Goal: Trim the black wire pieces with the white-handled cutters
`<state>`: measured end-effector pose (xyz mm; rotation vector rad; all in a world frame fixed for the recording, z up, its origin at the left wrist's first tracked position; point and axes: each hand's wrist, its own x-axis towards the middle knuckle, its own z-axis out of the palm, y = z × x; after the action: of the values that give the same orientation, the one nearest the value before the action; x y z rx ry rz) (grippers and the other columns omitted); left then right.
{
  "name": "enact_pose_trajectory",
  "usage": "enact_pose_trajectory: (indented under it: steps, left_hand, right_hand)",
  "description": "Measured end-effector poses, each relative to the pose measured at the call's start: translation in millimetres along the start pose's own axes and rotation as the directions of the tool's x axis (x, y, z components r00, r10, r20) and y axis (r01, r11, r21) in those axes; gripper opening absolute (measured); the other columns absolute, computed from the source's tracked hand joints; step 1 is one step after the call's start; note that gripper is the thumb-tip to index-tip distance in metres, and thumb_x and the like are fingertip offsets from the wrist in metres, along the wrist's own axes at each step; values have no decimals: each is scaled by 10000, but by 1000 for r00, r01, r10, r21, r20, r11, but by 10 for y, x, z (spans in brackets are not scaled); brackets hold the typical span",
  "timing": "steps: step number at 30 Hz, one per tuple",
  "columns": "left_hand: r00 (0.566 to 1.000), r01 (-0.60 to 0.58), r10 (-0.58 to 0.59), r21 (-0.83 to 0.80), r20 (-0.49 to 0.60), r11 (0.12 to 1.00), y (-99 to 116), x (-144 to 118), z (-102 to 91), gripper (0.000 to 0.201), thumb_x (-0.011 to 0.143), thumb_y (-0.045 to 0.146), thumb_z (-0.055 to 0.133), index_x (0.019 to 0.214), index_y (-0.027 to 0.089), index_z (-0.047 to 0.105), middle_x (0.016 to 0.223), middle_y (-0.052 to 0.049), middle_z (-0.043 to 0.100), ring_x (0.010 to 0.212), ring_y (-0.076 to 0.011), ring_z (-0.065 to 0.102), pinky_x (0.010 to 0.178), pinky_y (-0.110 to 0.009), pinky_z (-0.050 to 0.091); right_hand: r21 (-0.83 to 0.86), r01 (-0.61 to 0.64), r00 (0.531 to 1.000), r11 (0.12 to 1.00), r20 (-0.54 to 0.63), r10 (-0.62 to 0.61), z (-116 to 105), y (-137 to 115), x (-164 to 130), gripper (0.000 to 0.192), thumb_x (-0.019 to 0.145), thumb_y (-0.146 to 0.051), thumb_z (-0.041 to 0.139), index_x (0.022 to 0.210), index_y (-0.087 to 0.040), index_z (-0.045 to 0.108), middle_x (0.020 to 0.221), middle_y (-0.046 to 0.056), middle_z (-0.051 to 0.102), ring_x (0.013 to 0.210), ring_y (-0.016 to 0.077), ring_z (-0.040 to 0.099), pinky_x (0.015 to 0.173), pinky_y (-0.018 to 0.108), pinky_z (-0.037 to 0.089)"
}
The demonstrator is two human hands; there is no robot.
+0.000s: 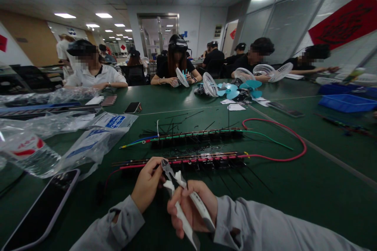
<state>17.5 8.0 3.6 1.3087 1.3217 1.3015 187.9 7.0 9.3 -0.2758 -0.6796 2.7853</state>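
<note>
My right hand is closed round a pair of diagonal cutters with white and grey handles, which stand apart. The cutters' jaws point up and away, close to the fingertips of my left hand. Thumb and fingers of that left hand are pinched together at the near wire bundle; what lies between them is hidden. This bundle has a thick red wire and several black cable ties with long tails. Behind it lies a second bundle with a green wire, also tied along its length.
Loose black cable ties lie behind the bundles. At left are a phone, a water bottle and plastic bags. Fan parts and blue trays are farther off. Several people sit across the table.
</note>
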Motion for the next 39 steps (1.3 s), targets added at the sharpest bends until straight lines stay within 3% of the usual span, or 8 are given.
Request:
enact_pose_trajectory:
  steps: [6,14,18,23,33,39]
  left_hand:
    - [1000,1,-1,-11,-3,1000,22,-11,4,269,821,398,511,930,162,581,839,-15,539,499,-78,518,392,-181,398]
    - [1000,-11,11,3,-1,1000,37,-11,9,250,839,373,496,949,168,587,861,-10,541,489,-65,530,394,-180,394]
    - [1000,-17,17,2,-1,1000,22,-9,7,245,831,368,507,945,168,593,863,-10,541,475,-61,524,383,-182,391]
    - [999,-34,34,28,0,999,30,-10,9,227,845,355,488,932,170,587,893,-12,525,485,-57,530,383,-178,396]
    - [999,-49,49,50,0,998,43,-16,5,200,850,329,474,913,169,576,906,-18,540,489,-61,537,396,-184,409]
    - [998,-57,57,70,1,996,15,-2,-2,208,851,329,466,921,170,581,948,-32,552,510,-72,545,413,-196,417]
  right_hand:
    - [28,-9,1000,1000,11,9,34,-10,-12,399,677,-378,379,737,-53,602,706,62,506,561,147,511,546,319,395]
    - [9,-16,994,1000,-109,17,65,5,-16,410,729,-395,343,617,-77,578,684,62,492,494,138,489,470,304,388]
    - [-12,-25,987,1000,-157,23,80,26,-9,428,727,-423,360,477,-101,492,672,65,480,469,130,493,445,303,397]
    - [-25,-45,980,999,-196,40,113,21,-13,428,728,-421,367,431,-117,417,661,59,480,465,121,495,437,290,406]
    - [-46,-69,980,997,-192,59,121,18,-11,438,706,-446,387,416,-117,391,630,44,482,444,114,488,421,277,408]
    - [-12,-7,998,1000,-64,6,2,42,7,418,720,-418,364,496,-99,516,671,88,556,493,142,525,459,289,416]
